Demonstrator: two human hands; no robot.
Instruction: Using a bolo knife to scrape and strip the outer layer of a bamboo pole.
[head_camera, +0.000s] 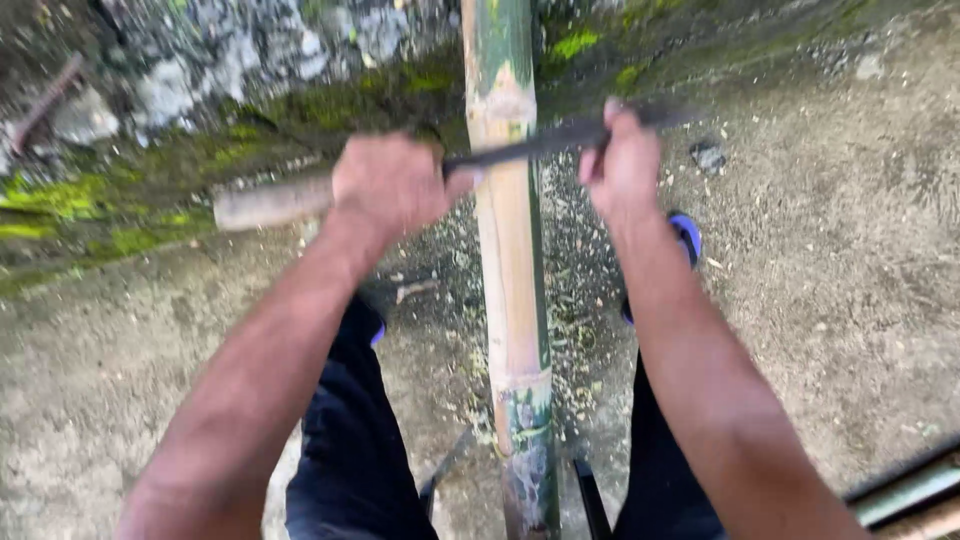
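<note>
Bamboo pole, frame centre: stiff, smooth, likely slippery. Your left hand fingers closed on blade's wooden handle; right hand fingers grip dark blade far end. Keep grip off the edge.

Bare forearms, dark trousers, blue sandals

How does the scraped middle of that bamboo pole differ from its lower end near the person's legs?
The scraped stretch of the bamboo pole is pale tan and smooth; the lower end keeps dark green, mottled skin. The left hand and right hand hold the blade across the pale part; the green end lies between the legs. Both belong to one straight pole.
</note>
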